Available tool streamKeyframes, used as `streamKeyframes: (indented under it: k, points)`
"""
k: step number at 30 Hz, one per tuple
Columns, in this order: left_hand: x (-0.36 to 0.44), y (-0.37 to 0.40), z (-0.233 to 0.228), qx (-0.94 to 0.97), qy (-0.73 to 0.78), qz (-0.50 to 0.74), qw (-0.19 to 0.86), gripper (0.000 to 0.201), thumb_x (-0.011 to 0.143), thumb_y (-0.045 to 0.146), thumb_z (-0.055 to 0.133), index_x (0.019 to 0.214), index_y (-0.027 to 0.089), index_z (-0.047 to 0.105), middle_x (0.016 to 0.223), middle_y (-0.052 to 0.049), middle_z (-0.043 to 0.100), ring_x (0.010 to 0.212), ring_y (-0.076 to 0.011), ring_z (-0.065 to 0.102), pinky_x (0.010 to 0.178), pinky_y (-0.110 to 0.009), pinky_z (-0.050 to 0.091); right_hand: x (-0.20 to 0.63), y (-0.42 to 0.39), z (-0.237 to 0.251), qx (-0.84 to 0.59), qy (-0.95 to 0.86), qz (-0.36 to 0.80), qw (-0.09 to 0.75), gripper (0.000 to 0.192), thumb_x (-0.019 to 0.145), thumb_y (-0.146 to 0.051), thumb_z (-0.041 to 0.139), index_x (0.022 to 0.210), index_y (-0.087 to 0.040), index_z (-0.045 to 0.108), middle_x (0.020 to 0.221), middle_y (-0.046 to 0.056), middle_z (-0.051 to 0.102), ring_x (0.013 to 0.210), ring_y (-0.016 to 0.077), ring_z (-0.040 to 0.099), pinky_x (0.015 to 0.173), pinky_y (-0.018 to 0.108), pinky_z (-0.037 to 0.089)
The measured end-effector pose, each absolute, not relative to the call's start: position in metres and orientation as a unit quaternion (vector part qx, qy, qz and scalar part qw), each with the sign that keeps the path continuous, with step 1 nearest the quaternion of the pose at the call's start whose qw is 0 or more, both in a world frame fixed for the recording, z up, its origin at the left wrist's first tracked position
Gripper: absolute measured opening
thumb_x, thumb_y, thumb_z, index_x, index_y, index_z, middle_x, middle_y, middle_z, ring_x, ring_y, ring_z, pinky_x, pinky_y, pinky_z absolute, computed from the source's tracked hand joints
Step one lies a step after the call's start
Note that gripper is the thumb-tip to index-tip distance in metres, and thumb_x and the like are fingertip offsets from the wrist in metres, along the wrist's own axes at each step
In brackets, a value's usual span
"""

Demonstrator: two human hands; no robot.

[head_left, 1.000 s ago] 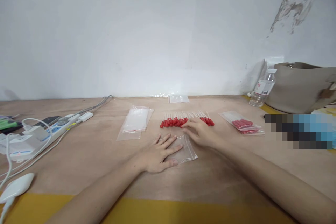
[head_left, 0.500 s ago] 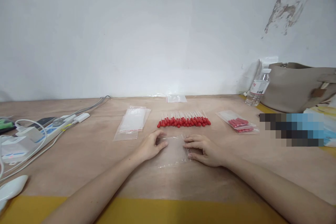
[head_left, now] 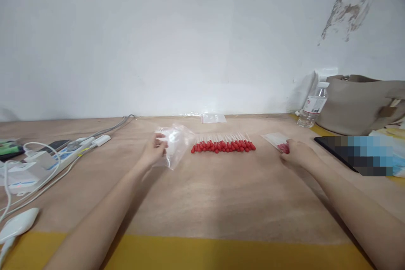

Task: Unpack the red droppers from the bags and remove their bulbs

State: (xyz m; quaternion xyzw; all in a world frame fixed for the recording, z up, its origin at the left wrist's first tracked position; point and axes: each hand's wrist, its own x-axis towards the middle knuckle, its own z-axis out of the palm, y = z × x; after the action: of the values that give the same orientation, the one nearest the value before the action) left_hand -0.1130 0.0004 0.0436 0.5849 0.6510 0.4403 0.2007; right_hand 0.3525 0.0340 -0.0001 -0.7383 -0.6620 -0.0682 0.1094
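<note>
My left hand [head_left: 155, 151] is closed on a clear plastic bag [head_left: 182, 141], raised just over the stack of flat bags at the left. Beside it, a row of red-headed white sticks [head_left: 221, 145] lies across the middle of the table, red ends toward me. To the right of the row, my right hand [head_left: 297, 152] has its thumb and fingers around the near end of a small zip bag [head_left: 274, 139] with red-headed sticks inside. Its palm side and part of that bag are hidden.
At the left lie a power strip [head_left: 68, 152] with plugs and cables, and a white device [head_left: 19, 224]. A phone [head_left: 337, 154], a water bottle [head_left: 313, 105] and a grey handbag [head_left: 354, 105] are at the right. Another flat bag [head_left: 214, 118] lies against the wall.
My hands have parted from the middle of the table. The left has carried the clear bag to the stack at the left; the right has reached over to the filled bag.
</note>
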Motion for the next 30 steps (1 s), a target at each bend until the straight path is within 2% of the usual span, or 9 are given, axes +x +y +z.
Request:
streamKeyframes:
  k: [4,9,12,15,17,19,21,26,30]
  points:
    - [-0.155,0.019,0.035,0.531,0.762,0.369,0.039,0.04,0.075,0.019,0.044,0.113,0.016,0.034,0.071,-0.001,0.054,0.063,-0.0158,0.056,0.06,-0.027,0.044,0.341,0.03,0.0,-0.747,-0.656,-0.097,0.053,0.024,0.07,-0.019,0.045,0.082,-0.009,0.062,0.079,0.02,0.063,0.074,0.0277,0.06,0.059,0.033,0.04]
    - [-0.158,0.014,0.026,0.533,0.785,0.313,-0.048,0.035,0.07,0.015,0.049,0.105,0.015,0.049,0.102,-0.013,0.05,0.104,-0.0327,0.043,0.085,-0.044,0.033,0.333,0.02,0.019,-0.776,-0.602,-0.158,0.097,0.025,0.078,-0.019,0.039,0.085,-0.009,0.061,0.079,0.02,0.061,0.071,0.0302,0.06,0.055,0.035,0.04]
    - [-0.144,0.007,0.031,0.521,0.79,0.278,-0.163,0.034,0.073,0.02,0.049,0.107,0.018,0.051,0.119,-0.015,0.04,0.113,-0.0352,0.032,0.089,-0.048,0.026,0.332,0.009,0.042,-0.774,-0.555,-0.227,0.205,0.035,0.086,-0.024,0.027,0.103,-0.008,0.054,0.094,0.022,0.058,0.08,0.0341,0.058,0.057,0.04,0.042]
    - [-0.125,-0.001,0.04,0.539,0.753,0.279,-0.255,0.031,0.078,0.025,0.046,0.108,0.021,0.052,0.124,-0.013,0.036,0.114,-0.0326,0.031,0.091,-0.048,0.023,0.322,-0.008,0.07,-0.697,-0.561,-0.23,0.383,0.04,0.088,-0.036,0.024,0.111,-0.013,0.048,0.106,0.021,0.054,0.092,0.0335,0.054,0.068,0.043,0.043]
    - [-0.111,-0.007,0.045,0.573,0.716,0.293,-0.27,0.029,0.079,0.029,0.046,0.106,0.021,0.054,0.125,-0.012,0.035,0.114,-0.0318,0.032,0.093,-0.048,0.022,0.308,-0.02,0.084,-0.63,-0.577,-0.158,0.494,0.035,0.086,-0.042,0.032,0.106,-0.018,0.049,0.101,0.016,0.057,0.092,0.0286,0.055,0.073,0.041,0.044]
    - [-0.096,-0.015,0.048,0.618,0.676,0.315,-0.249,0.028,0.08,0.032,0.046,0.105,0.022,0.054,0.124,-0.01,0.037,0.114,-0.0306,0.033,0.094,-0.047,0.023,0.288,-0.027,0.089,-0.576,-0.57,-0.008,0.586,0.033,0.082,-0.048,0.04,0.1,-0.021,0.048,0.086,0.009,0.06,0.072,0.0209,0.059,0.061,0.036,0.048]
    - [-0.08,-0.025,0.049,0.674,0.617,0.352,-0.204,0.026,0.082,0.034,0.043,0.103,0.021,0.054,0.121,-0.009,0.04,0.114,-0.0274,0.035,0.096,-0.043,0.025,0.263,-0.031,0.084,-0.513,-0.581,0.161,0.611,0.035,0.078,-0.052,0.046,0.094,-0.021,0.048,0.078,0.004,0.06,0.06,0.0158,0.058,0.053,0.03,0.048]
    - [-0.043,-0.055,0.046,0.813,0.444,0.376,0.012,0.028,0.087,0.034,0.038,0.108,0.02,0.048,0.121,-0.008,0.043,0.115,-0.0204,0.039,0.098,-0.034,0.032,0.198,-0.036,0.043,-0.417,-0.528,0.547,0.499,0.037,0.066,-0.054,0.059,0.074,-0.019,0.048,0.059,-0.001,0.055,0.049,0.0121,0.053,0.049,0.028,0.048]
    - [-0.024,-0.07,0.035,0.883,0.363,0.269,0.126,0.047,0.083,0.037,0.046,0.127,0.022,0.035,0.135,-0.007,0.032,0.123,-0.0226,0.032,0.102,-0.037,0.03,0.166,-0.038,0.014,-0.395,-0.471,0.647,0.451,0.037,0.061,-0.049,0.066,0.072,-0.018,0.047,0.058,-0.003,0.056,0.048,0.0111,0.054,0.047,0.026,0.047]
